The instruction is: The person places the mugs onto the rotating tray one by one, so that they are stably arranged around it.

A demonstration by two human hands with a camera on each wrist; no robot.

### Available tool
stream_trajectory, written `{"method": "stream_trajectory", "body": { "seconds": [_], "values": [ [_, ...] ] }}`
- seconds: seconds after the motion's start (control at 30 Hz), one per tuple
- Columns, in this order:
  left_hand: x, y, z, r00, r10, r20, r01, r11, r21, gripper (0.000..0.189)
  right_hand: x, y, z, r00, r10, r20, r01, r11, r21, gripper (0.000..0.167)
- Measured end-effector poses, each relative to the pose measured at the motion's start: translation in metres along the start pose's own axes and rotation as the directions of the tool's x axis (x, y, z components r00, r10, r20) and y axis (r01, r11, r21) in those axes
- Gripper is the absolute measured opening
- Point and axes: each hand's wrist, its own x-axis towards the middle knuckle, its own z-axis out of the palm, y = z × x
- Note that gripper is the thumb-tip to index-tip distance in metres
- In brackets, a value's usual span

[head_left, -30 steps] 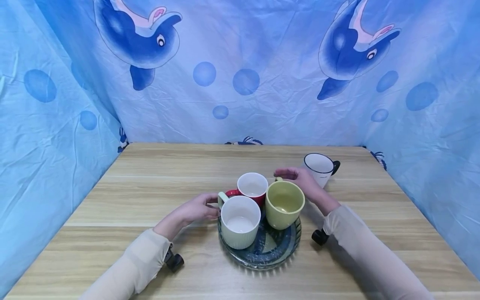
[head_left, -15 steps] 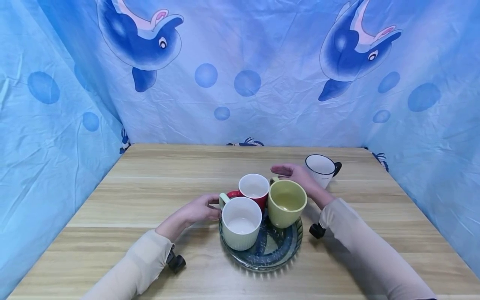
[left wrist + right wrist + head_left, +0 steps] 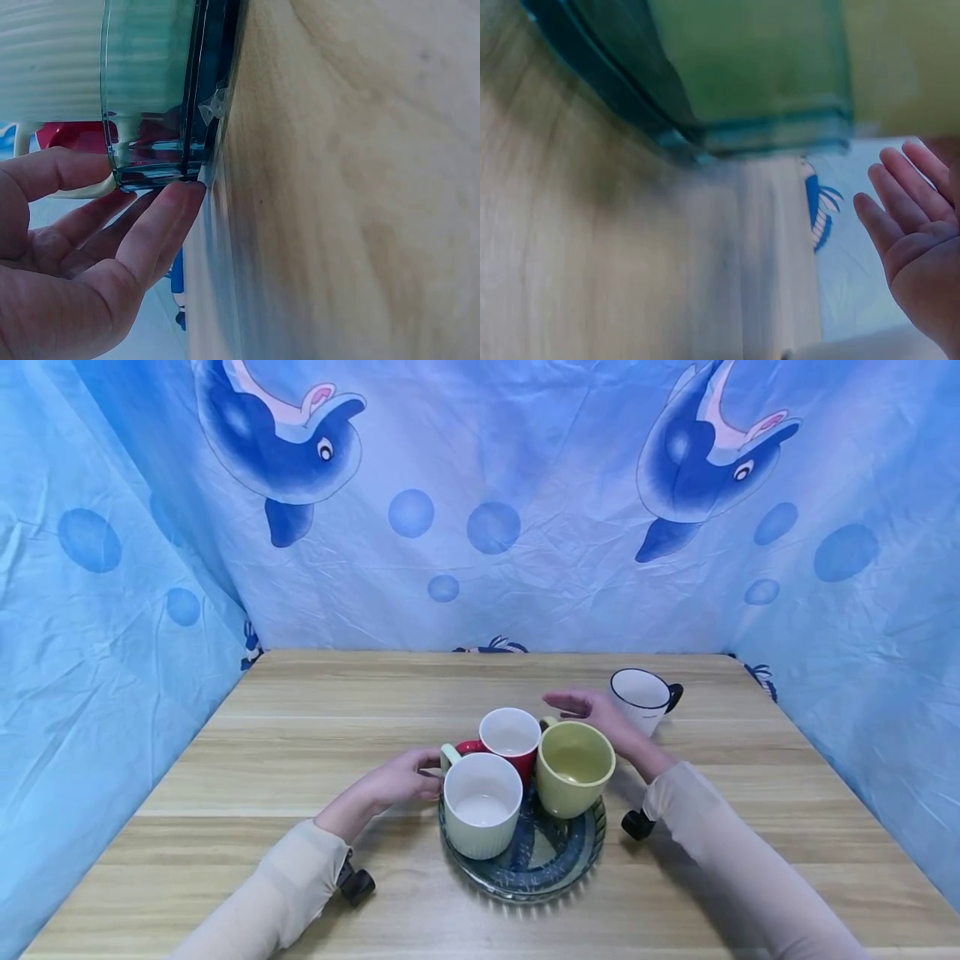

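A round dark blue-green glass tray stands on the table. On it are a pale ribbed mug with a light green handle, a red mug with white inside, and a yellow-green mug. My left hand is at the tray's left side. In the left wrist view its fingers touch the tray's glass side, loosely bent. Behind the yellow-green mug my right hand is held with fingers extended. The right wrist view shows those fingers apart from the tray, holding nothing.
Beyond my right wrist stands a white mug with a dark rim and black handle, partly hidden by the arm. The wooden table ends at a blue dolphin-printed cloth, which also hangs along both sides.
My right hand has shifted slightly left behind the yellow-green mug. The left hand, tray and mugs stay in place apart from a small shift of the whole view.
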Motion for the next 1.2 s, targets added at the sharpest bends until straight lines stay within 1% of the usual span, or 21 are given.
{"method": "stream_trajectory", "body": {
  "seconds": [0.1,0.17,0.3,0.37,0.5,0.6,0.73,0.83,0.9,0.97,1.03,1.1,1.13,1.2],
  "values": [
    [0.001,-0.001,0.0,1.0,0.002,0.003,-0.002,1.0,-0.011,0.048,-0.006,0.004,-0.009,1.0,-0.006,-0.026,0.005,0.999,-0.041,0.049],
    [0.0,-0.001,0.0,1.0,0.009,0.004,-0.009,1.0,-0.006,0.047,-0.011,0.007,-0.014,0.999,-0.028,-0.032,0.026,0.998,-0.056,0.049],
    [-0.004,-0.002,-0.001,0.999,0.038,-0.001,-0.038,0.998,0.05,0.045,-0.019,0.009,-0.021,0.994,-0.091,-0.062,0.087,0.995,-0.055,0.048],
    [-0.006,-0.001,-0.001,0.999,0.048,-0.005,-0.047,0.996,0.081,0.046,-0.023,0.009,-0.024,0.992,-0.099,-0.08,0.095,0.994,-0.057,0.047],
    [-0.01,0.001,-0.003,0.999,0.035,0.005,-0.035,0.996,0.087,0.054,-0.03,0.006,-0.03,0.991,-0.063,-0.118,0.055,0.996,-0.072,0.048],
    [-0.013,0.003,-0.005,0.999,0.035,0.038,-0.038,0.996,0.086,0.066,-0.033,0.003,-0.036,0.99,-0.033,-0.137,0.022,0.996,-0.084,0.049],
    [-0.013,0.004,-0.008,0.996,0.045,0.077,-0.053,0.993,0.102,0.076,-0.036,-0.001,-0.042,0.989,-0.031,-0.146,0.015,0.994,-0.108,0.05],
    [-0.012,0.003,-0.01,0.996,0.042,0.077,-0.05,0.993,0.104,0.077,-0.039,-0.004,-0.048,0.982,-0.035,-0.186,0.01,0.991,-0.137,0.05],
    [-0.01,0.003,-0.01,0.996,0.048,0.074,-0.055,0.993,0.102,0.076,-0.041,-0.006,-0.055,0.969,-0.038,-0.243,-0.003,0.986,-0.164,0.05],
    [-0.009,0.003,-0.009,0.996,0.056,0.066,-0.063,0.993,0.102,0.075,-0.043,-0.006,-0.062,0.947,-0.047,-0.319,-0.014,0.983,-0.184,0.05],
    [-0.008,0.003,-0.009,0.995,0.065,0.07,-0.072,0.992,0.103,0.073,-0.045,-0.005,-0.071,0.913,-0.046,-0.406,-0.037,0.98,-0.195,0.05],
    [-0.008,0.003,-0.008,0.996,0.063,0.068,-0.071,0.991,0.112,0.072,-0.047,-0.003,-0.081,0.875,-0.024,-0.484,-0.081,0.977,-0.195,0.053],
    [-0.008,0.004,-0.008,0.996,0.063,0.068,-0.071,0.991,0.113,0.071,-0.048,-0.001,-0.085,0.859,-0.012,-0.512,-0.097,0.978,-0.186,0.054],
    [-0.009,0.004,-0.009,0.996,0.061,0.065,-0.069,0.99,0.121,0.073,-0.05,0.003,-0.092,0.837,0.026,-0.547,-0.142,0.975,-0.17,0.057]
  ]
}}
